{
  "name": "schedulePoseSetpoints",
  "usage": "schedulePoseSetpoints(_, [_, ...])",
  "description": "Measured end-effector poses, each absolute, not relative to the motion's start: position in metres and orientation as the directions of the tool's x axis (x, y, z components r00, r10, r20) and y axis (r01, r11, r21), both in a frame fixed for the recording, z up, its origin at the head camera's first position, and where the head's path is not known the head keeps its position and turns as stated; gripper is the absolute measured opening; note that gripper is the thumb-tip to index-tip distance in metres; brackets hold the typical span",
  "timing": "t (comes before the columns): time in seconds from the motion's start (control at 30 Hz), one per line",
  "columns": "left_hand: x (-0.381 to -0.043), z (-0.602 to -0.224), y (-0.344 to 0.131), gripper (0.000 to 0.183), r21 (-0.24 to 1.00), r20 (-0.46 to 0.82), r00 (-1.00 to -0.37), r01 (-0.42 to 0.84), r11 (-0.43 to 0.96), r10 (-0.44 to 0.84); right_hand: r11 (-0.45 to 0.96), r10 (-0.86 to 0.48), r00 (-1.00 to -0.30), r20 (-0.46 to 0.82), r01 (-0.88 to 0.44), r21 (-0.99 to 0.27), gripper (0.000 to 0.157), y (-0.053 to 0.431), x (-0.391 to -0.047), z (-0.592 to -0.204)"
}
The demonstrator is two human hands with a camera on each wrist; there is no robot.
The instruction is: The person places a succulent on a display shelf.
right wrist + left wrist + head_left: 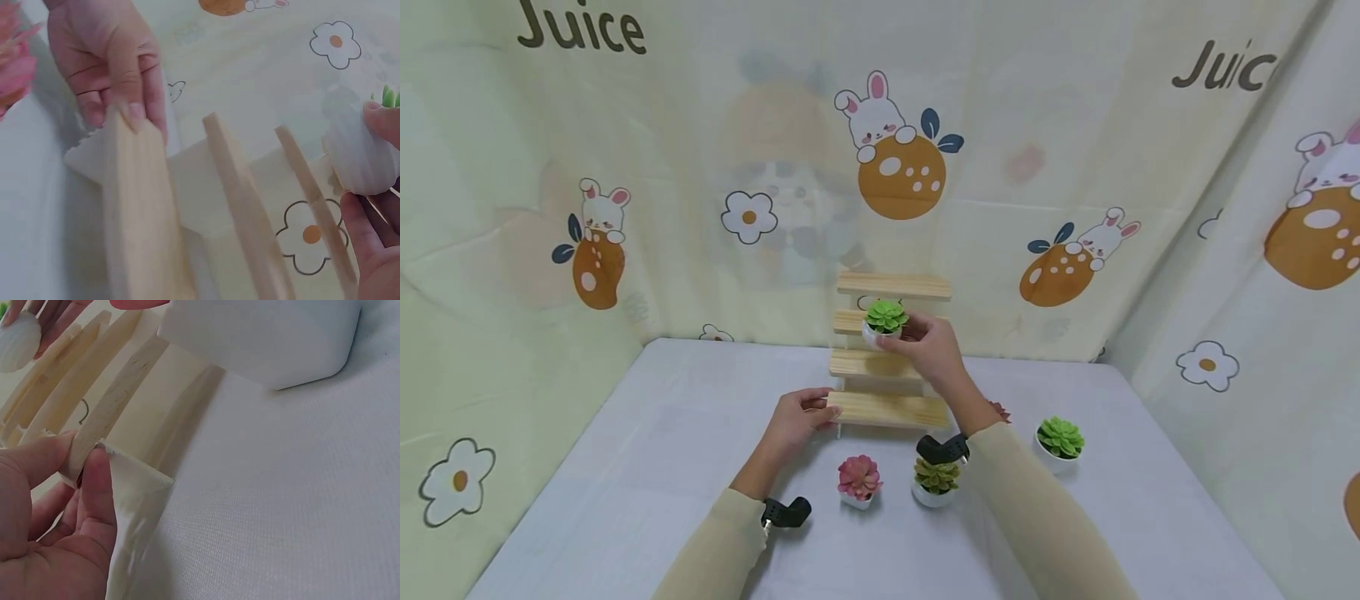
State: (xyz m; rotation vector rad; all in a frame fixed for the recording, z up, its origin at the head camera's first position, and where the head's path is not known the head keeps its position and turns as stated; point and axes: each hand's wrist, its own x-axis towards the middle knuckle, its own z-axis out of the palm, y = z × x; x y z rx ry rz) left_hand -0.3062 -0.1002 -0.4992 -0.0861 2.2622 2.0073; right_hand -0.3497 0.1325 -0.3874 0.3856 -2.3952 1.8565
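Cream sleeves (722, 537) nearest, a green potted plant (884, 320) held at a wooden shelf (887, 408)

From my remote seat, I see the right hand (931, 348) pinching the plant's white pot (361, 153) between thumb and fingers, in front of the second board from the top; I cannot tell whether pot and board touch. The left hand (793, 423) pinches the left end of the bottom board (117, 397).

I judge the plant light, its leaves springy, its pot stiff, smooth and perhaps breakable; the pot's side looks the surest hold, sparing the leaves.

My head view shows the leaves whole, plus a pink plant (859, 478) and an olive plant (936, 477) on the desk (625, 475) before the shelf. Both wrist views add what it misses: ribs around the held pot, and the left thumb and fingers on opposite faces of the board.
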Motion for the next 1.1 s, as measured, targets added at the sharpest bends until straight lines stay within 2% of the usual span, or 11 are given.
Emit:
schedulePoseSetpoints(0.4, [-0.307, -0.501, -0.102, 0.047, 0.984, -0.130, -0.990, -0.123, 0.127, 0.051, 0.257, -0.127, -0.954, 0.272, -0.297, -0.920, 0.052, 0.120, -0.377, -0.364])
schedulePoseSetpoints(0.67, [-0.307, -0.501, -0.100, 0.044, 0.990, -0.111, -0.992, -0.104, 0.096, 0.063, 0.334, -0.137, -0.944, 0.301, -0.330, -0.883, 0.050, 0.111, -0.388, -0.348])
schedulePoseSetpoints(0.83, [-0.305, -0.500, -0.100, 0.044, 0.992, -0.092, -0.993, -0.086, 0.091, 0.071, 0.322, -0.155, -0.928, 0.339, -0.371, -0.871, 0.046, 0.105, -0.395, -0.343])
schedulePoseSetpoints(1.1, [-0.308, -0.503, -0.101, 0.044, 0.991, -0.090, -0.994, -0.084, 0.102, 0.059, 0.359, -0.066, -0.951, 0.303, -0.306, -0.882, 0.045, 0.098, -0.407, -0.339])
